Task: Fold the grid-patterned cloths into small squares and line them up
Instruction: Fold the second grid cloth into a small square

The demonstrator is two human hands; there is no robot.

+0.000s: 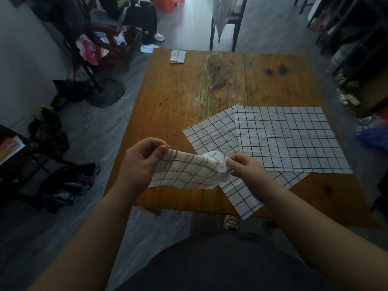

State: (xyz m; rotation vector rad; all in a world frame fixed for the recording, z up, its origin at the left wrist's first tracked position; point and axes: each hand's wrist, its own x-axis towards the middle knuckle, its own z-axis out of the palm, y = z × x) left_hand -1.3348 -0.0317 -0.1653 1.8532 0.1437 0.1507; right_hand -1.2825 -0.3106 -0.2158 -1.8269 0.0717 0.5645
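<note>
Low at centre frame, I watch the held cloth (189, 172) hang between both hands over the table (174, 97) near edge, its long axis running left to right. The left hand (140, 162) pinches its left end, thumb against curled fingers; the right hand (244, 166) pinches the bunched right end. To the right, the spread cloth (289, 139) overlaps the lower cloth (212, 131). A folded square (177, 56) sits at upper centre. I judge the ends must meet next, neither hand nearer.

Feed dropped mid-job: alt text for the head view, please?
The left hand and right hand pinch opposite ends of a grid-patterned cloth above the wooden table's near edge. Right of it, one flat cloth overlaps a second cloth; a folded square sits at the far edge.
</note>
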